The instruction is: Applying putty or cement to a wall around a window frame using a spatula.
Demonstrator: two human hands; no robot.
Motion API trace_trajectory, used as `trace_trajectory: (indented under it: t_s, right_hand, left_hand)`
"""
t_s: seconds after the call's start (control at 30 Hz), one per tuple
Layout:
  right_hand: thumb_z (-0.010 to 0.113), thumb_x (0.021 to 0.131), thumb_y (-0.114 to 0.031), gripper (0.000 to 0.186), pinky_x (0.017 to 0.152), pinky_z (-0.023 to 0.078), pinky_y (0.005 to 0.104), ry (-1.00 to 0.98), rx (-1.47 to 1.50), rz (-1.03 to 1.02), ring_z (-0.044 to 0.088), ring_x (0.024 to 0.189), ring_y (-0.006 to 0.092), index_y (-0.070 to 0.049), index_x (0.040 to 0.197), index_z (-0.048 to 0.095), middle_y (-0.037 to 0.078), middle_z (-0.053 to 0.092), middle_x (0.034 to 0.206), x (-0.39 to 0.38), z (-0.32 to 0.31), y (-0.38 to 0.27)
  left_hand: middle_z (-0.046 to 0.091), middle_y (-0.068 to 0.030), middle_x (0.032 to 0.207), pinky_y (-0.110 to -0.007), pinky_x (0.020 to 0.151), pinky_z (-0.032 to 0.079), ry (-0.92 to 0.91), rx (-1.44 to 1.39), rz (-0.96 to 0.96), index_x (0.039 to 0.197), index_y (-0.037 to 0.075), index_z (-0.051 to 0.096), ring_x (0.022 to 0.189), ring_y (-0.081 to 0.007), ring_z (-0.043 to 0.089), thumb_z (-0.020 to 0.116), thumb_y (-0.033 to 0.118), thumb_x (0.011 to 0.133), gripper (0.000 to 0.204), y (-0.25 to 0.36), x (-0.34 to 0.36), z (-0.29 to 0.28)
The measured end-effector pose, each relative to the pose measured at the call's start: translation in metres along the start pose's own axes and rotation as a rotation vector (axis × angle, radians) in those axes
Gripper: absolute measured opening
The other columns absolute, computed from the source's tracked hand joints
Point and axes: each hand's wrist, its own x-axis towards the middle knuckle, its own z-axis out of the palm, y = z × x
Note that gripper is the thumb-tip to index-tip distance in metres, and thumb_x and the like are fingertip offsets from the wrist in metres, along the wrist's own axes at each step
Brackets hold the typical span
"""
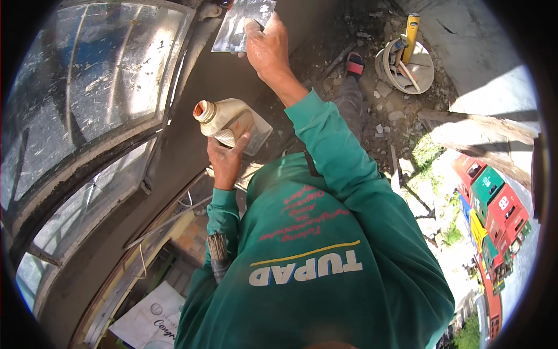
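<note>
My left hand is wrapped round an off-white plastic jug. The jug is tilted, its uncapped mouth stained reddish-orange and pointing up and left, with orange smears on its side. Further up, my right hand grips a flat, thin metal plate, thumb on its face. Grey and whitish smears cover the plate, which is held beside the wall. A brush with pale bristles and a dark handle shows against my left sleeve; what holds it there is hidden.
Left stands a window of scratched panes in a dark frame, beside a grey wall. A white bucket holding wood pieces and a yellow tool stands on rubble-strewn ground. A weathered board juts in at right.
</note>
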Motion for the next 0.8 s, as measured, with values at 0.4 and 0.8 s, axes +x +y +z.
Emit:
trace_trajectory:
  t_s: [0.4,0.8]
  right_hand:
    - [0.059,0.098,-0.009,0.021,0.047,0.056,0.0300,0.033,0.139,0.059,0.067,0.063,0.0171,0.006,0.112,0.055,0.013,0.068,0.093,-0.020,0.026,-0.006]
    - [0.061,0.096,-0.007,0.016,0.047,0.051,0.0309,-0.064,0.064,0.111,0.065,0.061,0.0157,0.005,0.106,0.061,0.011,0.069,0.089,0.001,0.002,-0.007]
  left_hand:
    - [0.070,-0.0153,0.122,-0.037,0.094,0.055,0.095,0.007,0.057,0.129,-0.005,0.060,0.108,-0.0224,0.068,0.088,0.016,0.084,0.057,-0.006,0.001,-0.014]
    - [0.069,-0.0153,0.124,-0.037,0.097,0.054,0.058,-0.062,0.043,0.132,-0.005,0.056,0.110,-0.0233,0.067,0.089,0.018,0.083,0.063,-0.002,0.019,-0.004]
